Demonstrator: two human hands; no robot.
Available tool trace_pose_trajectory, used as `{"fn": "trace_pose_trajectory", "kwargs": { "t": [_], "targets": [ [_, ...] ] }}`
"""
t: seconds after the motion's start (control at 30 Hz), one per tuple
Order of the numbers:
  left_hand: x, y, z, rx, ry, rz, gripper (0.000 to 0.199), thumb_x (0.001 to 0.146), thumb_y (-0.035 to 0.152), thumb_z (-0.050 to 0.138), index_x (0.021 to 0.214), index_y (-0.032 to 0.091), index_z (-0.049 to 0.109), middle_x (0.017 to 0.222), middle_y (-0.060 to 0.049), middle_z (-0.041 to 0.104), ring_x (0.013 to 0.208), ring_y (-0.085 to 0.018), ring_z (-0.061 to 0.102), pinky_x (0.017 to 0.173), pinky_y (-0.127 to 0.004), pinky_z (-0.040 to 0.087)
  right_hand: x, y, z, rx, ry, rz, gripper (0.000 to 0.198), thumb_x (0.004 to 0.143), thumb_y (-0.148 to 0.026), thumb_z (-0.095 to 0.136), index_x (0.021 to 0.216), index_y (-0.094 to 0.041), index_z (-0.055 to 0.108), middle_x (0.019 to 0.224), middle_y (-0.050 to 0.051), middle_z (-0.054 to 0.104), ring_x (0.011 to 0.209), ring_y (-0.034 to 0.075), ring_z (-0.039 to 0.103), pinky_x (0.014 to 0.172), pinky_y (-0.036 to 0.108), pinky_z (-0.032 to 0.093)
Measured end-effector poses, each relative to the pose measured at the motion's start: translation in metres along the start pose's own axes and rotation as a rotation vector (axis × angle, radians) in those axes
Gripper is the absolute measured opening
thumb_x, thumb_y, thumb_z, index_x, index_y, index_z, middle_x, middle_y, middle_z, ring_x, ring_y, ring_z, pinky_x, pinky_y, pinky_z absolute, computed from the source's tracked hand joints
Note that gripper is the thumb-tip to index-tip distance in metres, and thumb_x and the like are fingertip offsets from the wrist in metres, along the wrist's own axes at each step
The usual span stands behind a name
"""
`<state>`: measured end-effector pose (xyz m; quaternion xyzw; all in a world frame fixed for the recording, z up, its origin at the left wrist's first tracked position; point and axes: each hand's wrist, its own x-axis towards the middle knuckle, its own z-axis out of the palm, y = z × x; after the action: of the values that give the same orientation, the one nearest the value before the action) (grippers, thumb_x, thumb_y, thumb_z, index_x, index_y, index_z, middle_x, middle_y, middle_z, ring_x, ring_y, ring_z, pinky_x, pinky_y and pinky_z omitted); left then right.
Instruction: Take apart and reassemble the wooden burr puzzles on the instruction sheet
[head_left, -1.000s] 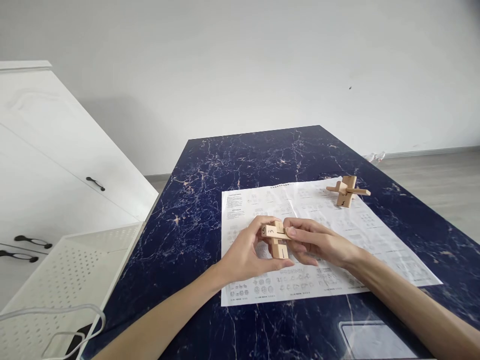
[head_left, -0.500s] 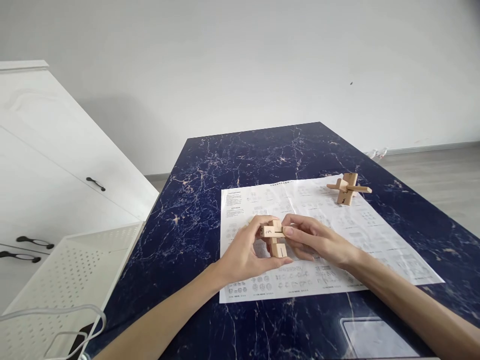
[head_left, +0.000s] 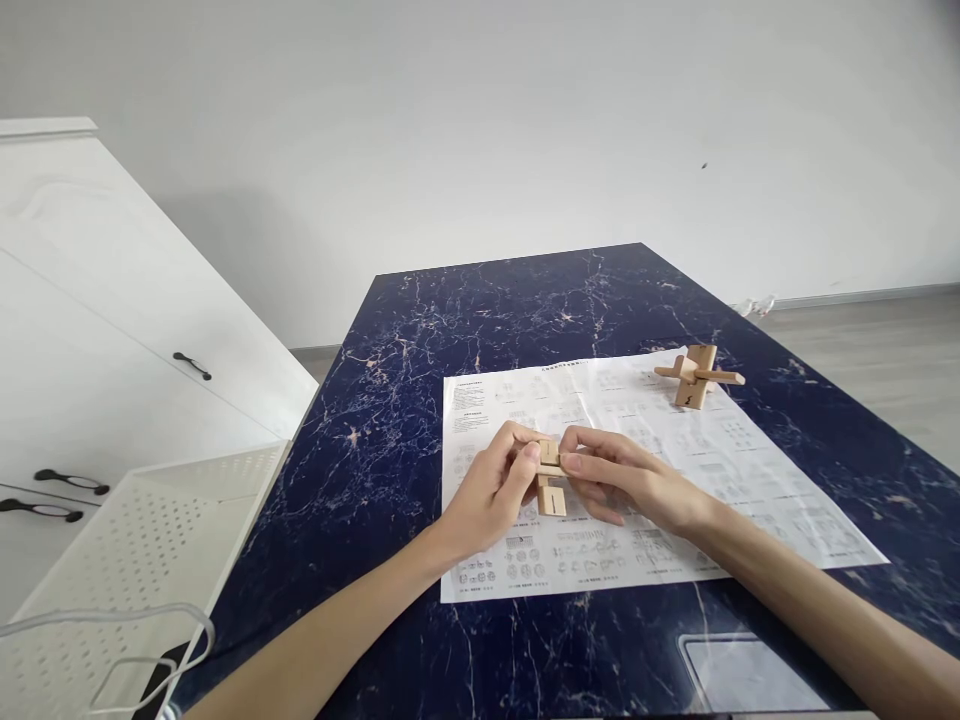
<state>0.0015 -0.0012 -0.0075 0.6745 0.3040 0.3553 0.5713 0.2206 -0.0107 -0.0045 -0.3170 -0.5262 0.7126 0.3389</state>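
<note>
Between my two hands is a small wooden burr puzzle (head_left: 552, 500) of interlocking blocks, held above a printed sheet (head_left: 480, 590). My left hand (head_left: 495, 490) grips its left side, with the thumb on the crosswise piece. From the right, my right hand (head_left: 626, 478) pinches the other end of that piece between thumb and fingers. Dark pen lines mark the upper and lower blocks. My fingers hide both ends of the crosswise piece. A second wooden puzzle (head_left: 690, 392), cross-shaped with several pieces, stands on the sheet's far right part.
The sheet lies on a dark blue marbled table (head_left: 450, 320). A pale, rounded rectangular object (head_left: 750, 675) lies at the near right edge. On the left stand a white cabinet (head_left: 135, 300) and a perforated white surface (head_left: 142, 540) with a white cable (head_left: 105, 618).
My left thumb has moved up from the lower block onto the crosswise piece. That piece has turned, so its face marked 3 no longer shows. The second puzzle has not moved.
</note>
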Motion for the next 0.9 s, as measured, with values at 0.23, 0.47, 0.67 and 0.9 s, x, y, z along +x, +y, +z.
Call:
{"fn": "trace_pose_trajectory", "kwargs": {
  "t": [0.23, 0.47, 0.67, 0.9],
  "targets": [
    [-0.002, -0.004, -0.004, 0.152, -0.002, 0.069, 0.028, 0.113, 0.046, 0.038, 0.111, 0.022, 0.052, 0.077, 0.004, 0.047, 0.06, -0.011, 0.038, 0.058, -0.027, 0.033, 0.001, 0.002, 0.0, 0.036, -0.033, -0.018, 0.033, 0.103, -0.043, 0.068, 0.082, -0.021, 0.056, 0.061, -0.01, 0.039, 0.045, 0.006, 0.03, 0.044, 0.023, 0.028],
    [-0.002, -0.003, -0.004, 0.207, -0.006, 0.1, 0.026, 0.113, 0.044, 0.039, 0.109, 0.022, 0.053, 0.072, 0.006, 0.043, 0.06, -0.012, 0.036, 0.061, -0.029, 0.032, 0.001, 0.004, -0.001, 0.083, -0.056, -0.003, 0.032, 0.102, -0.042, 0.07, 0.082, -0.02, 0.056, 0.061, -0.01, 0.039, 0.044, 0.005, 0.029, 0.043, 0.021, 0.027],
    [-0.001, 0.008, -0.001, -0.008, -0.092, -0.101, 0.036, 0.108, 0.057, 0.046, 0.119, 0.024, 0.052, 0.084, 0.002, 0.051, 0.067, -0.014, 0.048, 0.065, -0.03, 0.044, 0.003, 0.002, -0.002, 0.068, -0.043, 0.04, 0.038, 0.104, -0.047, 0.065, 0.079, -0.019, 0.056, 0.061, -0.006, 0.052, 0.039, 0.005, 0.044, 0.044, 0.023, 0.034],
    [-0.002, 0.011, 0.002, -0.007, -0.056, -0.106, 0.062, 0.08, 0.038, 0.089, 0.13, 0.027, 0.053, 0.116, -0.006, 0.063, 0.093, -0.02, 0.065, 0.083, -0.035, 0.055, 0.001, 0.002, -0.003, -0.023, 0.031, 0.024, 0.045, 0.107, -0.056, 0.056, 0.084, -0.017, 0.062, 0.056, -0.004, 0.058, 0.036, 0.007, 0.045, 0.041, 0.024, 0.029]
  ]
}}
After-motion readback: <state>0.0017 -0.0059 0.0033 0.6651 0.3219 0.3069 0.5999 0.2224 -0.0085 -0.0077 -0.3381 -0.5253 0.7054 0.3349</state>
